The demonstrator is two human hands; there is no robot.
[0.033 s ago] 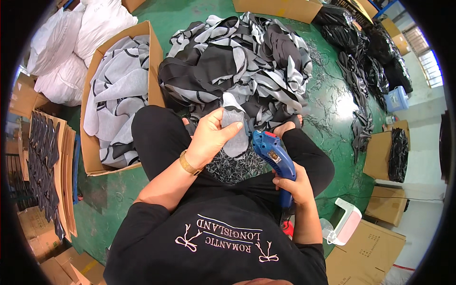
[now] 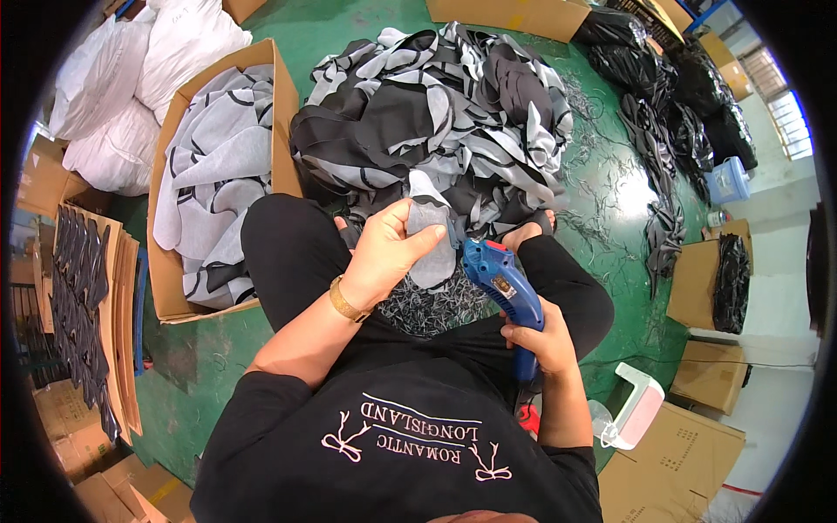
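My left hand (image 2: 384, 247) pinches a grey fabric piece (image 2: 431, 261) with a rounded lower end between thumb and fingers, above my lap. My right hand (image 2: 545, 338) is wrapped round the handle of blue electric scissors (image 2: 507, 288), whose head points up and left. That head sits right at the piece's right edge; whether the blades touch the cloth is too small to tell. Behind both hands rises a large heap of grey and black fabric pieces (image 2: 410, 113). Thin cut strips (image 2: 427, 309) lie under the held piece, between my crossed legs.
At left stands an open cardboard box (image 2: 285, 122) full of grey fabric pieces, with white sacks (image 2: 113, 139) beyond. Black plastic bags (image 2: 689, 122) and a blue bucket (image 2: 728, 181) line the right side. Near my right elbow are a white-and-pink stool (image 2: 641, 410) and flat cardboard (image 2: 671, 462).
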